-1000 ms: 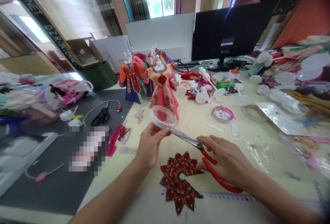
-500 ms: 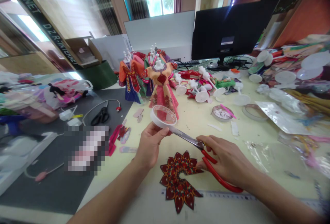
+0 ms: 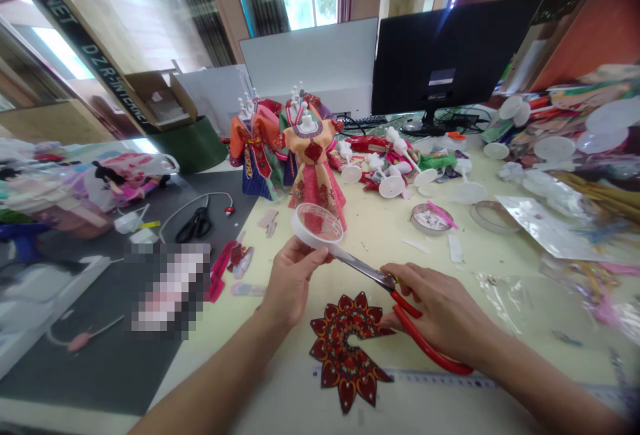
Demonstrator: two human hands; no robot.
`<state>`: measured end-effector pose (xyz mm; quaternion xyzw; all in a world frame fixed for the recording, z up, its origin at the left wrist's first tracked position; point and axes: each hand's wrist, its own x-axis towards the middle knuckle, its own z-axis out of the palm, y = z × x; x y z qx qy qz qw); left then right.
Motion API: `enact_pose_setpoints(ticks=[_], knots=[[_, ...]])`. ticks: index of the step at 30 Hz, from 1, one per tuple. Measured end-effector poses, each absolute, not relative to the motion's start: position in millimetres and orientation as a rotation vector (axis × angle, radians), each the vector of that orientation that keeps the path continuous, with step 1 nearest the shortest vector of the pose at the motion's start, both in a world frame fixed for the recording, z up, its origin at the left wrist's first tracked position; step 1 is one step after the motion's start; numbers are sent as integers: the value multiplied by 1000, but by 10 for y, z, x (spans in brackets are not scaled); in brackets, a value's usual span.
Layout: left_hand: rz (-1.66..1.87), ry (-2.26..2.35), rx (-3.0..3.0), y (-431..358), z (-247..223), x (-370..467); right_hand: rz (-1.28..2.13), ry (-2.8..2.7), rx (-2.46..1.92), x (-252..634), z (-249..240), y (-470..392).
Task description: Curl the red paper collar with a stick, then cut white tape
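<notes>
My left hand [image 3: 295, 275] pinches the lower edge of a white tape roll [image 3: 318, 227], holding it tilted above the pale table. Red-handled scissors [image 3: 433, 348] are in my right hand [image 3: 437, 301], their blades pointing up and left so that the tips meet the roll beside my left fingertips. Whether tape lies between the blades is too small to tell. Below the hands, a dark red patterned collar piece [image 3: 345, 355] with pointed petals lies flat, and my right fingers hang over its upper right petal.
Dressed doll forms [image 3: 316, 148] stand behind the roll. A ruler [image 3: 450, 379] lies under my right forearm. Black scissors [image 3: 194, 224] rest on the dark mat [image 3: 135, 375]. At the right are a round dish [image 3: 431, 219] and clear plastic bags [image 3: 530, 298]. A monitor [image 3: 450, 55] stands behind.
</notes>
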<state>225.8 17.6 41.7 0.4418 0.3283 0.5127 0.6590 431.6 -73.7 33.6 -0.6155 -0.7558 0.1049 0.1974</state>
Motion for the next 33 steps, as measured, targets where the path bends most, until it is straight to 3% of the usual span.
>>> enact_pose_setpoints(ticks=[33], knots=[[1179, 743, 992, 156, 433, 2264, 244, -2136, -1710, 4326, 312, -739]])
